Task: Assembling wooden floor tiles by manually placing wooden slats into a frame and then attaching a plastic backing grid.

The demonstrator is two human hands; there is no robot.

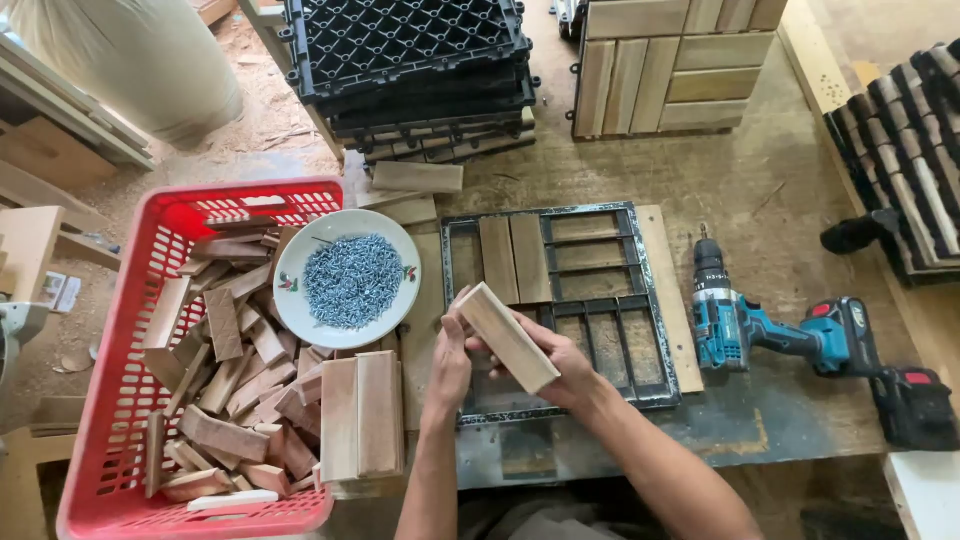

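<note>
A short wooden slat (507,336) is held tilted above the near-left part of a black metal jig frame (655,300), gripped from both sides: the left hand (450,362) has its fingers curled shut around the slat's near-left edge, and the right hand (560,362) cups it from beneath with fingers closed on its underside. Two slats (513,259) already lie side by side in the frame's far-left bay, on the workbench (740,190). Left of the frame sit a white plate of screws (350,280), two stacked slats (361,415) and a red basket of wood offcuts (120,400); a teal cordless drill (770,335) lies to its right, with black plastic grid tiles (410,60) and a finished wooden tile (665,65) at the far edge.
</note>
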